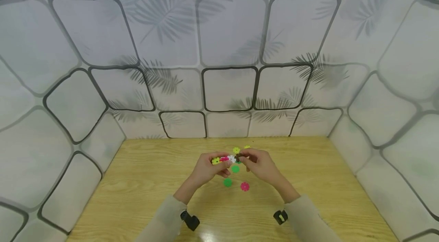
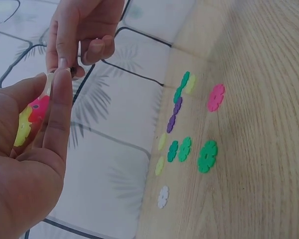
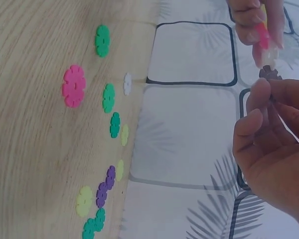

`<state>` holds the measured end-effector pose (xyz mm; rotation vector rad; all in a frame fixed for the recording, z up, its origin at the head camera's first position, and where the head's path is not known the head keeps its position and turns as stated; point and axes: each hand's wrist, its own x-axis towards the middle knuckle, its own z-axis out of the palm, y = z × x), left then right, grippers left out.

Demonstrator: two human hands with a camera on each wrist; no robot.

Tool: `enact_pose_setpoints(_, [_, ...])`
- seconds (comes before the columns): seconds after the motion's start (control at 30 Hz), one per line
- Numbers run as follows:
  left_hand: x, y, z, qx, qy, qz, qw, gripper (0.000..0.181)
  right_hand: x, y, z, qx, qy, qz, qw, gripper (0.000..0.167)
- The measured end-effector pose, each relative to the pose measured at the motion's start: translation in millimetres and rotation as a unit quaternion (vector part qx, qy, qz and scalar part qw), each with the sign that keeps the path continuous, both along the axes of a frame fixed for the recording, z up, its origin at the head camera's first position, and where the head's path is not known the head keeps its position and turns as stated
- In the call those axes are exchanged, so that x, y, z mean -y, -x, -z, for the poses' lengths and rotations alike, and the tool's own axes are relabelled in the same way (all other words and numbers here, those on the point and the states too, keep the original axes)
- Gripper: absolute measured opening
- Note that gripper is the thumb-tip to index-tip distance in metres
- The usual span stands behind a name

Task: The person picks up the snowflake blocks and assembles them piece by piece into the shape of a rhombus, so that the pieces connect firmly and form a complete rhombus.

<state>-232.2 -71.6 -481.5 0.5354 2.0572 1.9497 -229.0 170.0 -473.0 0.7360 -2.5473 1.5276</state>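
Observation:
My left hand (image 1: 209,167) grips a short row of joined notched discs: a yellow disc (image 2: 23,127), a pink disc (image 2: 39,107) and a white disc (image 1: 232,159). A dark brown disc (image 3: 269,73) is pinched between the thumb and forefinger of my right hand (image 1: 260,164). In the right wrist view it meets the white end of the row; whether the two are locked together, I cannot tell. Both hands are held above the table, close to each other.
On the wooden table (image 1: 137,188) lie a pink disc (image 1: 245,186), green discs (image 2: 207,156), purple discs (image 2: 174,114), yellow discs (image 3: 84,201) and a white disc (image 2: 163,197). Patterned cloth walls (image 1: 229,89) stand behind and at both sides.

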Motion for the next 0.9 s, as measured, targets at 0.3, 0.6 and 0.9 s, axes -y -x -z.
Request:
enact_pose_setpoints(0.3, [-1.1,-2.4,0.8,-0.007,-0.007,-0.006,0.9999,0.043,0.5,-3.2,1.5,-0.018,0.007,-0.01,0.9998,0.023])
enact_pose_setpoints(0.6, [-0.5,-3.3,-1.3,-0.019,-0.006,-0.009,0.9998,0.043,0.4,-2.7,2.9,-0.02,0.018,-0.021,0.9994,0.025])
enact_pose_setpoints(0.9, [-0.6,-1.0,2.3,-0.017,-0.018,-0.021,0.9995,0.042,4.8,-3.3,3.6,-0.002,0.05,-0.02,0.9986,0.028])
